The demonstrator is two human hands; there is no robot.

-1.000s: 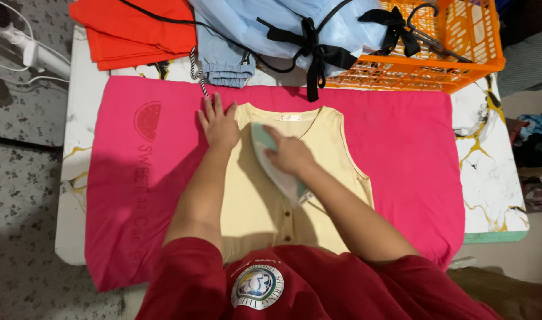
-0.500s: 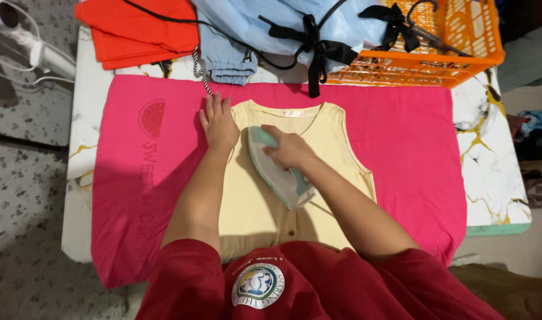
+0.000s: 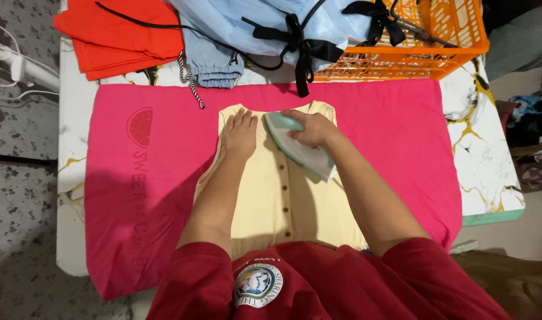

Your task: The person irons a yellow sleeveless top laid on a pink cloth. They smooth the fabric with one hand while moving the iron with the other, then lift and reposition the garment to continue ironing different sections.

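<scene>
A pale yellow sleeveless buttoned top is being pressed flat on a bright pink cloth spread over a white marble-patterned table.

The mint-green and white iron is gripped by the closed fingers of the right hand near the neckline, while the left hand is laid flat, fingers extended, on the top's shoulder. The fabric is best kept taut and the flat hand well apart from the soleplate. One iron, one yellow top, one orange plastic basket and one folded orange garment are counted.
</scene>
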